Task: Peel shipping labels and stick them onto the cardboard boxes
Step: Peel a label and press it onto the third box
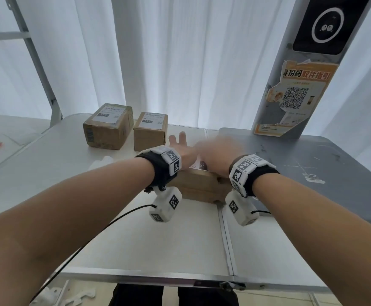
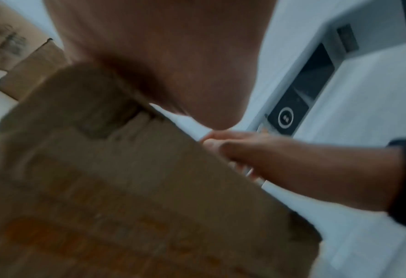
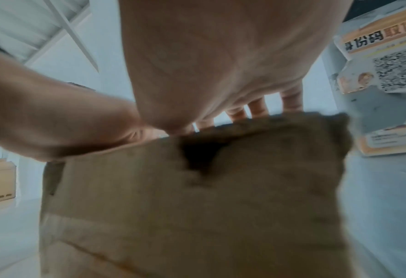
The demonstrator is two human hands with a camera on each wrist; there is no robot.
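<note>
Resting flat, both grips, left hand (image 1: 181, 146) and right hand (image 1: 215, 155), cover a labelled brown cardboard box (image 1: 198, 186).

This looks like a parcel pick-up or shipping station. At 1 o'clock stands a tall grey kiosk pillar (image 1: 325, 69) with a black round-ringed screen and a torn orange poster (image 1: 295, 96) bearing a QR code and pick-up wording. On the white folding bench (image 1: 136, 239), at 11 o'clock, sit two brown cardboard boxes with white printed labels (image 1: 108, 127). White curtains (image 1: 169, 58) hang behind.
</note>
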